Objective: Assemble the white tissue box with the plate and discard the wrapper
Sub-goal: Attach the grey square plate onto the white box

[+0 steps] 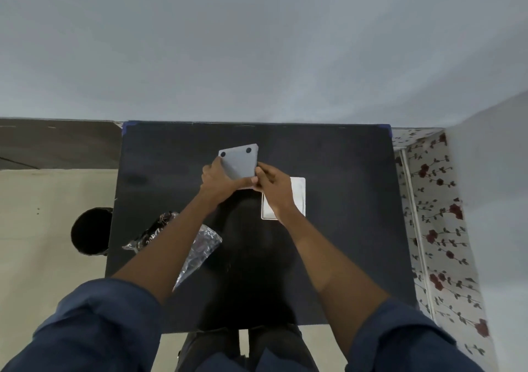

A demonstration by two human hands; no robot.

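Both hands hold a flat grey-white plate (239, 161) with two dark round pads near its far edge, tilted above the black table (343, 171). My left hand (218, 181) grips its left and lower edge. My right hand (270, 184) pinches its lower right corner. A white tissue box (298, 193) lies flat on the table just right of my right hand, partly hidden by that wrist. A crinkled clear wrapper (200, 246) with a dark printed part lies on the table's left side, partly under my left forearm.
A black round bin (90, 230) stands on the floor left of the table. A floral-patterned surface (437, 223) runs along the table's right side. A pale wall rises behind the table's far edge.
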